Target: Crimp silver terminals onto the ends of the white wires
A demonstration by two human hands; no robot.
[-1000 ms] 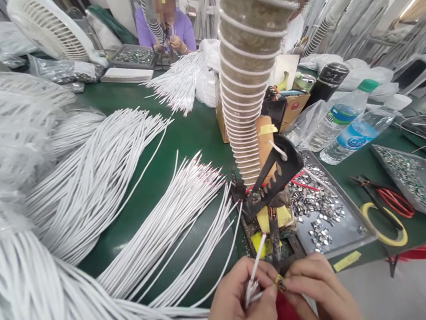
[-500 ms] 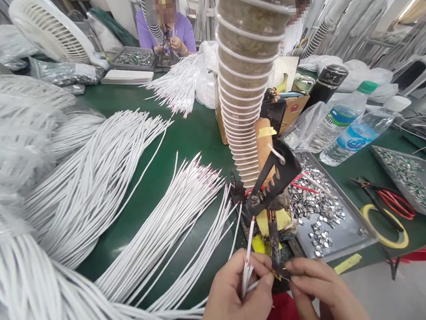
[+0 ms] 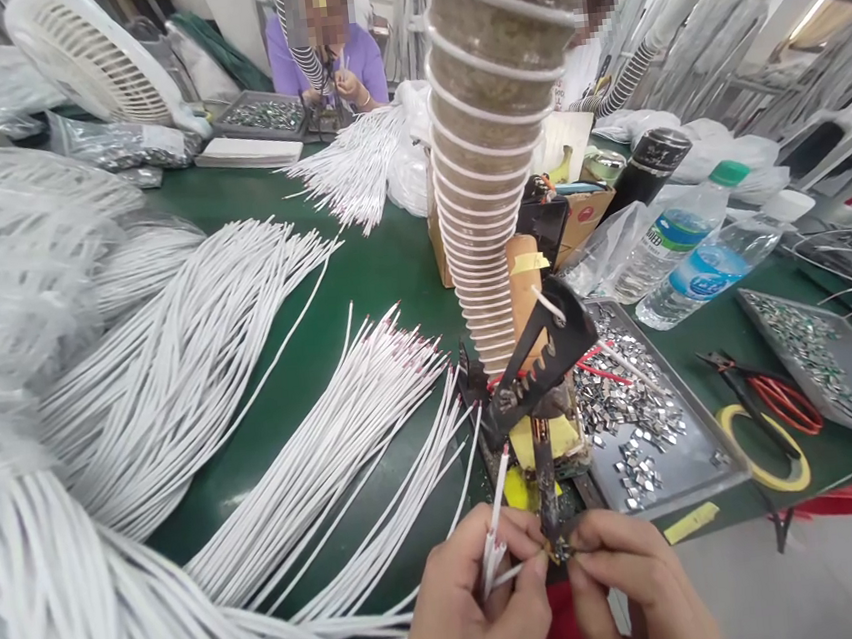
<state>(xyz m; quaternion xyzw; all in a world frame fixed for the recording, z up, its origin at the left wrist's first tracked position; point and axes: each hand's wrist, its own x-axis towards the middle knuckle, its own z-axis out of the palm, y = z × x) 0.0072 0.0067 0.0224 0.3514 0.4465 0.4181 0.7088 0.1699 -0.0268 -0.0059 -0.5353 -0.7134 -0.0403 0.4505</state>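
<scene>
Surface (image 3: 390,263): green; wires and trays are carried on it. Wire bundles (image 3: 193,332): white, laid across the left of the surface. Hose (image 3: 487,133): ribbed, hung beyond the hands. Tray (image 3: 701,469): grey, set to the right; metal pieces (image 3: 632,380) are scattered in it. Left hand (image 3: 483,595): grip clamped on held wires. Right hand (image 3: 636,576): grip pinched together at the fingertips, apparently on a small part. Dark rod (image 3: 545,479): its lower end placed between the hands. Held wires (image 3: 499,493): white, one pink-tipped end tilted upward. Small part (image 3: 562,550): located between both sets of fingertips, by the rod's lower end; too small to be identified. Step in hand, as judged: wire and part are being aligned at the rod. Next move, as judged: steadiness is called for in both grips, with fingertips clear of the rod.
</scene>
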